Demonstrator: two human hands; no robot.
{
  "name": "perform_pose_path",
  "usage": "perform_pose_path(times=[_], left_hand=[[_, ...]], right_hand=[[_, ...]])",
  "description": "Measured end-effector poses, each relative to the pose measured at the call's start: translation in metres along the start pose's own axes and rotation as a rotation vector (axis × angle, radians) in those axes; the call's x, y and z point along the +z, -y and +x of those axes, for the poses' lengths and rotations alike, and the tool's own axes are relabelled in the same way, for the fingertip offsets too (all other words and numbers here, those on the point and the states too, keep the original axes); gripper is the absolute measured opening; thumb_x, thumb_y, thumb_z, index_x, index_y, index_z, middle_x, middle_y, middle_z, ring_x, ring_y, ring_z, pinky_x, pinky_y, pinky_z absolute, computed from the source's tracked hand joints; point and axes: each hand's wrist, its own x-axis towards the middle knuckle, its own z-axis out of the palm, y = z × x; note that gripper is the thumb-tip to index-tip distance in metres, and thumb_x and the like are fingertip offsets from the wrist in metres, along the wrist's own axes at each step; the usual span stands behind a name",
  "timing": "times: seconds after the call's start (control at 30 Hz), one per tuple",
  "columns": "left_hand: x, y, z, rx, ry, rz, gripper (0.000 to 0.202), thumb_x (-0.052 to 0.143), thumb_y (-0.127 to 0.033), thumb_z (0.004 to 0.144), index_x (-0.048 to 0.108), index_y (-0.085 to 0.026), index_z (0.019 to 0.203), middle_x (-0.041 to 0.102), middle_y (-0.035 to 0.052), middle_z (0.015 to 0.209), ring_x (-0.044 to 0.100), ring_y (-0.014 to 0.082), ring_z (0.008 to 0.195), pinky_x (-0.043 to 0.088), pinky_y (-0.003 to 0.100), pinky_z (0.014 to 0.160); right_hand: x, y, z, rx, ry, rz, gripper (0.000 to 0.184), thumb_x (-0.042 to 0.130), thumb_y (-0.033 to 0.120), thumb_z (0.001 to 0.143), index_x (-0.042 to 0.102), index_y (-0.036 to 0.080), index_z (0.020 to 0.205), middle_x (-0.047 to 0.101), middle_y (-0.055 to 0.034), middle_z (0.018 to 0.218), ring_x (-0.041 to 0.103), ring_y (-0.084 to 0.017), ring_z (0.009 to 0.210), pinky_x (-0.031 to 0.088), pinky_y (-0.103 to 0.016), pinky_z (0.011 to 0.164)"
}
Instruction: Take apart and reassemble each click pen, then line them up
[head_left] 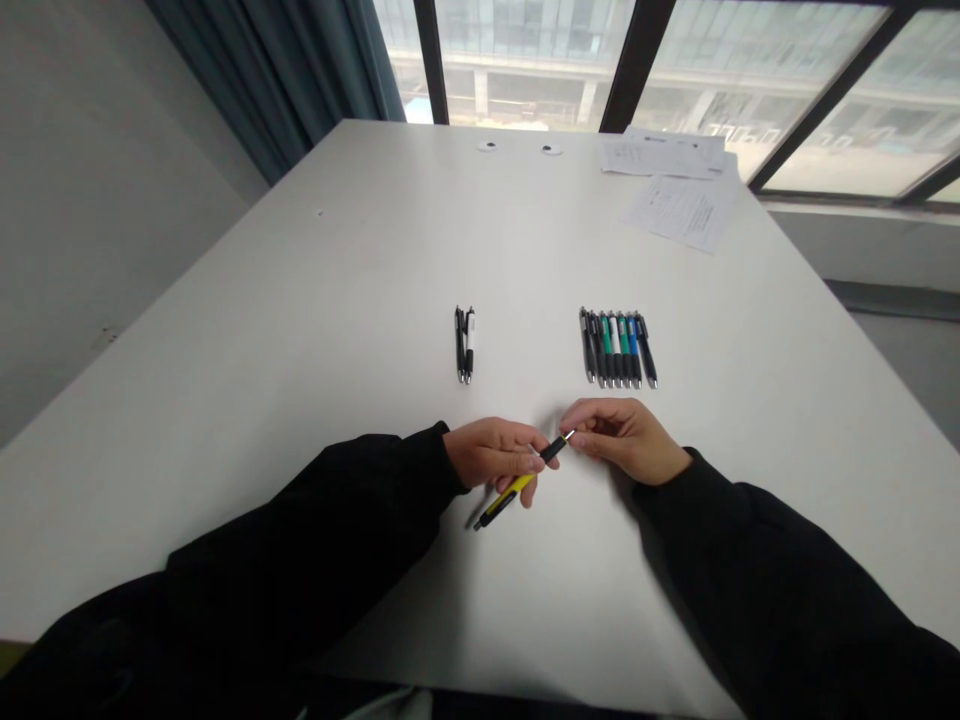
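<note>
A yellow and black ballpoint pen [517, 486] is held at a slant above the white table, its silver tip up toward the right. My left hand [499, 452] is closed around the middle of its barrel, thumb on top. At the silver tip, the fingers of my right hand [619, 437] are pinched together on the pen's end. Beyond my right hand lies a row of several pens [616, 350] with black, green, white and blue barrels, side by side. Farther left, a black pen [460, 345] and a white pen [470, 345] lie close together.
The white table [360, 300] stretches to the window [532, 60]. Printed papers [679, 190] lie at its far right corner. Two small white oval pieces [552, 151] with dark spots sit by the far edge. A dark curtain [300, 80] hangs behind the left side.
</note>
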Motion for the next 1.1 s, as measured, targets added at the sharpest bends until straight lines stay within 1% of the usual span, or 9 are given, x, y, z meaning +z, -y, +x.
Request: perform_pose_path(times=[0.27, 0.5, 0.6, 0.7, 0.77, 0.83, 0.93, 1.03, 1.1], left_hand=[[0.001, -0.003, -0.001, -0.034, 0.001, 0.066, 0.047, 0.066, -0.053, 0.082, 0.06, -0.01, 0.101, 0.065, 0.0024, 0.061, 0.047, 0.0062, 0.042, 0.035, 0.017, 0.042], [0.004, -0.008, -0.003, -0.071, 0.015, 0.126, 0.047, 0.063, -0.054, 0.084, 0.061, -0.01, 0.101, 0.064, 0.0014, 0.061, 0.044, 0.0059, 0.044, 0.034, 0.017, 0.043], [0.004, -0.009, -0.004, -0.086, 0.017, 0.14, 0.045, 0.062, -0.053, 0.085, 0.061, -0.011, 0.1, 0.064, 0.0014, 0.062, 0.044, 0.0062, 0.045, 0.034, 0.017, 0.044], [0.004, -0.008, -0.003, -0.072, 0.01, 0.119, 0.046, 0.062, -0.055, 0.084, 0.06, -0.01, 0.098, 0.064, 0.0012, 0.062, 0.043, 0.006, 0.044, 0.033, 0.017, 0.043], [0.004, -0.008, -0.003, -0.058, 0.001, 0.105, 0.047, 0.063, -0.055, 0.083, 0.06, -0.01, 0.097, 0.064, 0.0013, 0.062, 0.042, 0.0056, 0.042, 0.032, 0.017, 0.042], [0.004, -0.008, -0.003, -0.051, -0.003, 0.098, 0.046, 0.063, -0.054, 0.084, 0.06, -0.01, 0.097, 0.064, 0.0014, 0.061, 0.042, 0.0055, 0.042, 0.032, 0.017, 0.042], [0.003, -0.008, -0.003, -0.053, -0.001, 0.088, 0.044, 0.063, -0.052, 0.085, 0.061, -0.01, 0.096, 0.063, 0.0014, 0.059, 0.043, 0.0058, 0.042, 0.033, 0.017, 0.042], [0.002, -0.007, -0.002, -0.067, 0.012, 0.091, 0.044, 0.064, -0.052, 0.084, 0.06, -0.01, 0.095, 0.064, 0.0015, 0.06, 0.044, 0.0059, 0.042, 0.033, 0.017, 0.042], [0.002, -0.006, -0.001, -0.063, 0.02, 0.089, 0.045, 0.064, -0.053, 0.083, 0.06, -0.01, 0.096, 0.064, 0.0017, 0.06, 0.043, 0.0058, 0.042, 0.033, 0.017, 0.042]], right_hand=[[0.001, 0.002, -0.002, 0.02, 0.011, -0.103, 0.024, 0.075, 0.037, 0.079, 0.069, 0.014, 0.085, 0.05, 0.0031, 0.06, 0.038, -0.008, 0.052, 0.029, -0.024, 0.049], [0.009, 0.011, 0.0, -0.127, 0.043, -0.461, 0.045, 0.061, 0.046, 0.089, 0.053, 0.016, 0.056, 0.047, 0.0022, 0.054, 0.038, -0.009, 0.051, 0.031, -0.025, 0.049], [0.012, 0.01, 0.0, -0.136, 0.049, -0.527, 0.053, 0.051, 0.048, 0.094, 0.053, 0.016, 0.052, 0.047, 0.0018, 0.05, 0.039, -0.008, 0.047, 0.031, -0.024, 0.048], [0.01, 0.006, -0.003, -0.145, 0.06, -0.449, 0.054, 0.04, 0.051, 0.098, 0.062, 0.014, 0.066, 0.05, 0.0, 0.055, 0.041, -0.01, 0.049, 0.032, -0.025, 0.049], [0.008, 0.004, -0.006, -0.137, 0.06, -0.326, 0.043, 0.046, 0.052, 0.096, 0.066, 0.014, 0.089, 0.053, -0.0007, 0.065, 0.044, -0.011, 0.054, 0.034, -0.025, 0.052], [0.006, 0.003, -0.007, -0.102, 0.059, -0.214, 0.034, 0.059, 0.049, 0.09, 0.063, 0.015, 0.098, 0.053, 0.0001, 0.069, 0.043, -0.011, 0.058, 0.034, -0.025, 0.054], [0.007, 0.004, -0.006, -0.052, 0.041, -0.209, 0.029, 0.065, 0.044, 0.087, 0.06, 0.016, 0.08, 0.045, 0.0038, 0.06, 0.036, -0.01, 0.053, 0.03, -0.024, 0.051], [0.01, 0.007, -0.003, -0.066, 0.048, -0.367, 0.044, 0.057, 0.047, 0.091, 0.053, 0.016, 0.06, 0.042, 0.0039, 0.052, 0.034, -0.009, 0.049, 0.028, -0.024, 0.049], [0.012, 0.007, -0.003, -0.098, 0.062, -0.436, 0.051, 0.046, 0.05, 0.096, 0.053, 0.016, 0.059, 0.046, 0.0019, 0.052, 0.037, -0.009, 0.048, 0.03, -0.025, 0.049]])
